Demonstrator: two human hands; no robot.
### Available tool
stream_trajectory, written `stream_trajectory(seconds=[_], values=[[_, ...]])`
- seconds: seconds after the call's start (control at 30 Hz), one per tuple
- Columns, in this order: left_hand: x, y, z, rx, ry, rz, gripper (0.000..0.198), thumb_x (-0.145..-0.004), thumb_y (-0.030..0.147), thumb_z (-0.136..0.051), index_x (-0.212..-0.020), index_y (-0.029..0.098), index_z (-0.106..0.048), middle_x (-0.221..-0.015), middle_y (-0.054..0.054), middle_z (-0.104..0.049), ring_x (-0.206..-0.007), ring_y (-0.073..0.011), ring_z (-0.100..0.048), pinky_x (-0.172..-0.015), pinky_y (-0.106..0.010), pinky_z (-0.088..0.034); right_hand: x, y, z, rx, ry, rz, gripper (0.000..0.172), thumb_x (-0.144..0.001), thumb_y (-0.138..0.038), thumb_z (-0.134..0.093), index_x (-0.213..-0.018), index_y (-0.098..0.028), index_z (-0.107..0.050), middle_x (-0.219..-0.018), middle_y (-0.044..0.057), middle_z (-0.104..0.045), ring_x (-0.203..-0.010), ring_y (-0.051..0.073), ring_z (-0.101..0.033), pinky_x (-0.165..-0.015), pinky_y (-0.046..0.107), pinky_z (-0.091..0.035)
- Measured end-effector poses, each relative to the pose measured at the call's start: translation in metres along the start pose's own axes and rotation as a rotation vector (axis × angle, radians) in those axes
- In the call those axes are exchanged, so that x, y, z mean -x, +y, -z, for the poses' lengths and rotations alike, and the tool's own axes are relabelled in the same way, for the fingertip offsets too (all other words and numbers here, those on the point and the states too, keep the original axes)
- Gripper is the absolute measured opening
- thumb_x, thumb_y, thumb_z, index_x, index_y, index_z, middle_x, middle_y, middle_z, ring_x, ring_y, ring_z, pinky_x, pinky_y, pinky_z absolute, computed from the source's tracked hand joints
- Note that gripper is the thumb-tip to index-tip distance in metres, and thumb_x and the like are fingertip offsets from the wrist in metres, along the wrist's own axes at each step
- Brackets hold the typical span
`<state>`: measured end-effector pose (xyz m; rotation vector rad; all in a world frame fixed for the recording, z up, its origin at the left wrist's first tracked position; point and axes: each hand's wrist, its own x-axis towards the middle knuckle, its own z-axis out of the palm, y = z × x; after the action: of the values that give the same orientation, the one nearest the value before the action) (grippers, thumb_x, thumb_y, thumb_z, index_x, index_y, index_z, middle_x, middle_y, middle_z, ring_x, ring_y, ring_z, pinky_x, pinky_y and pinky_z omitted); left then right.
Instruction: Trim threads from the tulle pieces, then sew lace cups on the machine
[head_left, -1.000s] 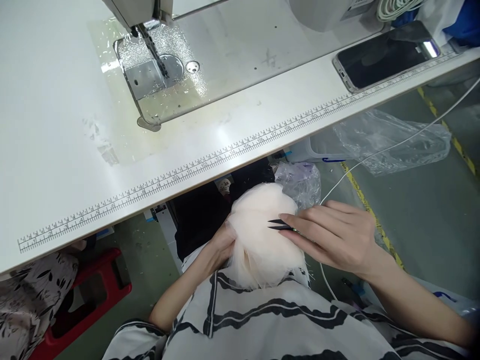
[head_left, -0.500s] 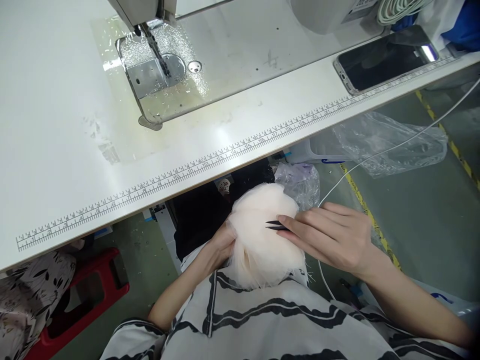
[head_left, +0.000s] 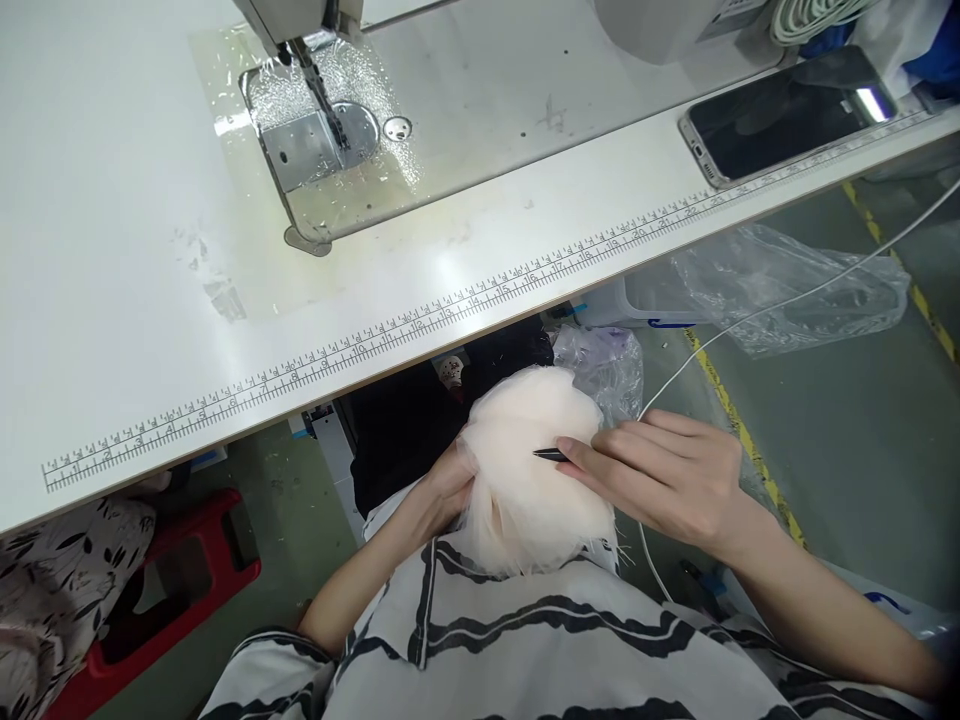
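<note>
A pale peach, sheer gathered fabric (head_left: 536, 470) is bunched in front of my chest, below the table edge. My left hand (head_left: 452, 482) is closed on its left side, with the fingers partly hidden behind the folds. Over its right side, my right hand (head_left: 667, 475) pinches black tweezers (head_left: 550, 455). The tweezers' tips are pressed together and point left, against or just above the fabric; which of the two I cannot tell. Loose threads stick out at the cloth's lower right edge.
A sewing machine (head_left: 315, 90) stands on the white table (head_left: 135, 250), which has a printed ruler along its front edge. A phone (head_left: 791, 115) lies at the right. Below are a red stool (head_left: 225, 550), a white cable (head_left: 780, 300) and clear plastic bags (head_left: 810, 300).
The tweezers' two tips were apart and are now together. Both hands and the fabric stay nearly in place; the whole view has shifted slightly.
</note>
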<state>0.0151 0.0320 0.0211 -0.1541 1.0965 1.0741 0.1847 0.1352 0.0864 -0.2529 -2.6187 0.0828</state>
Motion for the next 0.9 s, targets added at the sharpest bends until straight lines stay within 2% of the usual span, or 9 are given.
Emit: stream_trajectory(seconds=[0.2, 0.37, 0.53, 0.63, 0.77, 0.9], values=[[-0.0004, -0.0013, 0.0010, 0.039, -0.081, 0.065, 0.028, -0.067, 0.035, -0.079, -0.092, 0.022, -0.074, -0.090, -0.005, -0.076, -0.088, -0.0303, -0.070, -0.077, -0.044, -0.060, -0.0009, -0.0001, 0.0008, 0.007, 0.014, 0.006, 0.015, -0.077, -0.014, -0.078, -0.086, -0.021, -0.067, -0.062, -0.006, -0.061, -0.050, 0.007, -0.049, -0.047, 0.026, -0.035], [0.0001, -0.0020, 0.0021, 0.039, -0.070, 0.052, 0.027, -0.066, 0.036, -0.080, -0.088, 0.023, -0.074, -0.094, -0.006, -0.076, -0.086, -0.0299, -0.070, -0.078, -0.045, -0.059, -0.0026, -0.0008, 0.0028, -0.001, 0.018, 0.024, 0.017, -0.075, -0.016, -0.080, -0.086, -0.018, -0.067, -0.063, -0.005, -0.064, -0.051, 0.007, -0.052, -0.047, 0.025, -0.038], [-0.0001, -0.0014, 0.0005, 0.034, -0.053, 0.025, 0.024, -0.068, 0.035, -0.080, -0.089, 0.023, -0.074, -0.096, -0.006, -0.076, -0.086, -0.0294, -0.070, -0.080, -0.045, -0.058, -0.0036, -0.0024, 0.0020, 0.042, 0.027, 0.050, 0.016, -0.074, -0.014, -0.081, -0.082, -0.019, -0.067, -0.061, -0.005, -0.062, -0.049, 0.007, -0.050, -0.046, 0.025, -0.038], [-0.0012, -0.0026, 0.0009, 0.059, -0.073, 0.057, 0.027, -0.068, 0.035, -0.080, -0.091, 0.022, -0.074, -0.095, -0.007, -0.076, -0.085, -0.0294, -0.070, -0.080, -0.045, -0.058, -0.0027, -0.0029, 0.0002, 0.042, 0.022, 0.058, 0.015, -0.075, -0.014, -0.080, -0.078, -0.019, -0.066, -0.061, -0.005, -0.062, -0.050, 0.007, -0.050, -0.047, 0.025, -0.037], [-0.0025, -0.0032, 0.0016, 0.135, -0.099, 0.099, 0.036, -0.060, 0.029, -0.085, -0.095, 0.022, -0.075, -0.091, -0.007, -0.076, -0.082, -0.0290, -0.071, -0.072, -0.039, -0.059, -0.0014, -0.0029, -0.0020, 0.026, 0.022, 0.060, 0.017, -0.073, -0.012, -0.081, -0.077, -0.018, -0.066, -0.061, -0.005, -0.062, -0.050, 0.007, -0.051, -0.047, 0.026, -0.037], [-0.0027, -0.0012, 0.0006, 0.211, -0.049, 0.137, 0.044, -0.050, 0.019, -0.088, -0.093, 0.023, -0.077, -0.079, -0.005, -0.076, -0.074, -0.0299, -0.071, -0.058, -0.032, -0.056, -0.0018, -0.0028, -0.0029, 0.026, 0.014, 0.066, 0.016, -0.075, -0.013, -0.079, -0.076, -0.021, -0.066, -0.061, -0.005, -0.063, -0.050, 0.007, -0.050, -0.046, 0.026, -0.036]])
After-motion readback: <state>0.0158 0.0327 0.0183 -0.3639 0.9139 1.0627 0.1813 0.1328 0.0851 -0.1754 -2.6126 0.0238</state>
